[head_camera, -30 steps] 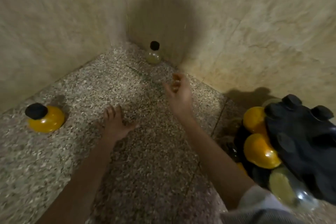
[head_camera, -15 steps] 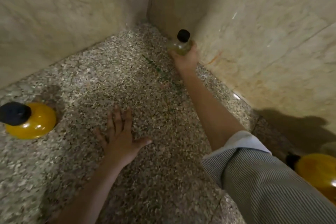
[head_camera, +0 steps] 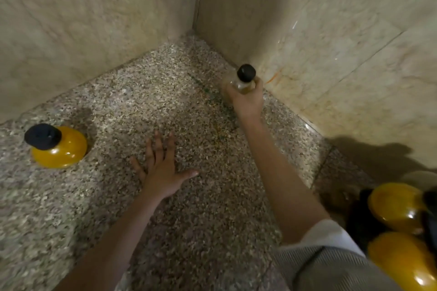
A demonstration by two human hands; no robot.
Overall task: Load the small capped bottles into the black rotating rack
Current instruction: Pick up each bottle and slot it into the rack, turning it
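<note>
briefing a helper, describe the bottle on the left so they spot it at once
From the marble wall corner, follow the left wall along the speckled floor. The bottle stands alone left of the left hand: squat, yellow, unlike the pale bottle the right hand grips.

Pale blk-capped btl (head_camera: 243, 84) upright in right hand (head_camera: 247, 101)

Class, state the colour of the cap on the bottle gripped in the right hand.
Black cap, seen in the head view.
</note>
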